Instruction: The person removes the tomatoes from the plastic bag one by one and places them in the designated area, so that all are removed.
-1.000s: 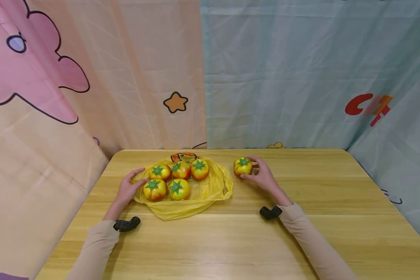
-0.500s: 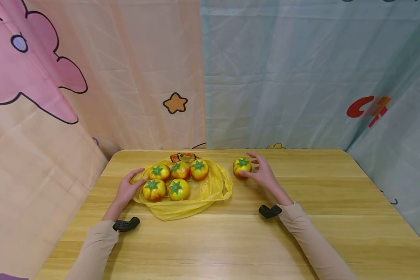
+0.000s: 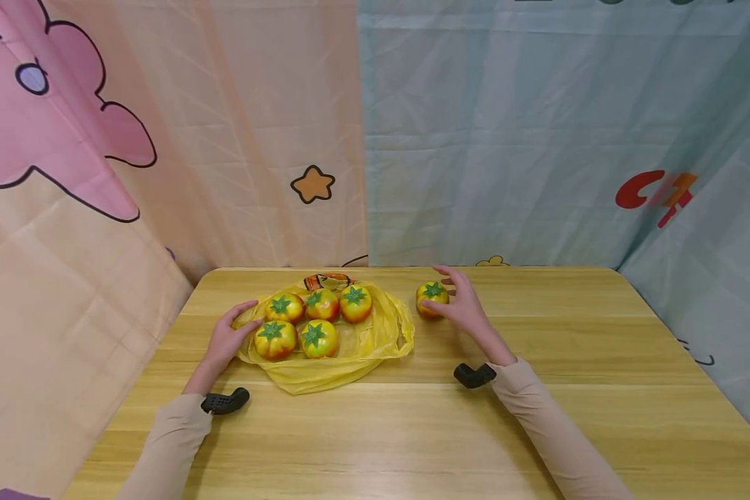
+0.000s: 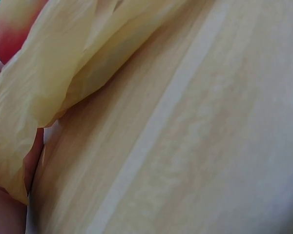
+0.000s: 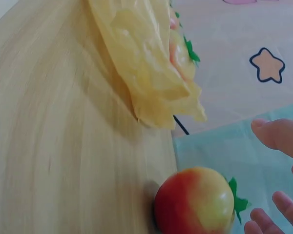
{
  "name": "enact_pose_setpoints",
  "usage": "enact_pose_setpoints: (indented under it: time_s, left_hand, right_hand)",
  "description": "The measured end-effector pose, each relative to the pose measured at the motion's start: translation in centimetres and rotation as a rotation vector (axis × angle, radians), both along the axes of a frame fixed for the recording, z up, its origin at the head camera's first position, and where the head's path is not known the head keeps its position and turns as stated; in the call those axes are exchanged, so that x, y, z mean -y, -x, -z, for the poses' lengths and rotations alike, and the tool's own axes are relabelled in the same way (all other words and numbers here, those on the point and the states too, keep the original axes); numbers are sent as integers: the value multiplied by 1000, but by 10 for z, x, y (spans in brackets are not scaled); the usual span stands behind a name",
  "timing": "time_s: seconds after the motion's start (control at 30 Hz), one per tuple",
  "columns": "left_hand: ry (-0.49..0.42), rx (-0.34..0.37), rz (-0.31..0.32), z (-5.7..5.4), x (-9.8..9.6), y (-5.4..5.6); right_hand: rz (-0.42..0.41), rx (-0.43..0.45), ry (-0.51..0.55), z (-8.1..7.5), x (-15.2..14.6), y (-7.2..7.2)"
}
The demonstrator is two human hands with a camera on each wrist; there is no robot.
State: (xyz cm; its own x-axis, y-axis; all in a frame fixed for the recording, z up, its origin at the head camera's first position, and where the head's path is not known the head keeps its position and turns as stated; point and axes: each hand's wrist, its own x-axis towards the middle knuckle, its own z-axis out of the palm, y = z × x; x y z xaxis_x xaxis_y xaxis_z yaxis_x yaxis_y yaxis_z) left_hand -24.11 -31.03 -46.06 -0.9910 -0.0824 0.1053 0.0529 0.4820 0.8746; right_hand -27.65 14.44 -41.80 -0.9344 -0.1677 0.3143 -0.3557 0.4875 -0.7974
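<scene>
The right hand point(image 3: 467, 309) has spread its fingers point(image 5: 289, 208), leaving the tomato point(image 3: 425, 297) free on the tabletop point(image 3: 381, 444); the left hand's point(image 3: 226, 337) grip I can't tell.

A red-and-yellow fruit point(image 5: 193, 200) sat on the pale wooden desk point(image 5: 49, 122), its green leafy top point(image 5: 238, 202) facing the fingertips. The right hand's grip point(image 5: 290, 209) was loosely spread just beside it, thumb and fingers clear of its skin. Farther off lay a crumpled yellow bag point(image 5: 141, 53), more fruit point(image 5: 180, 53) showing past its edge. Behind hung a cloth point(image 5: 219, 44) with an outlined orange star point(image 5: 267, 65).
</scene>
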Motion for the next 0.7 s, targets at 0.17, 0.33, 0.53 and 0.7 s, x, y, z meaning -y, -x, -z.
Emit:
enact_pose_setpoints:
  time_s: [0.17, 0.33, 0.53, 0.7]
  left_hand:
    - [-3, -3, 1, 2, 1, 1]
    - [-4, 1, 0, 3, 2, 1]
    - [-3, -3, -1, 3, 2, 2]
    - [-8, -7, 2, 3, 1, 1]
  right_hand:
    - [-16, -52, 20, -3, 10, -1]
    - [-38, -69, 40, -7, 21, -3]
    - [-67, -57, 53, -8, 34, -2]
    - [-94, -47, 68, -7, 47, 0]
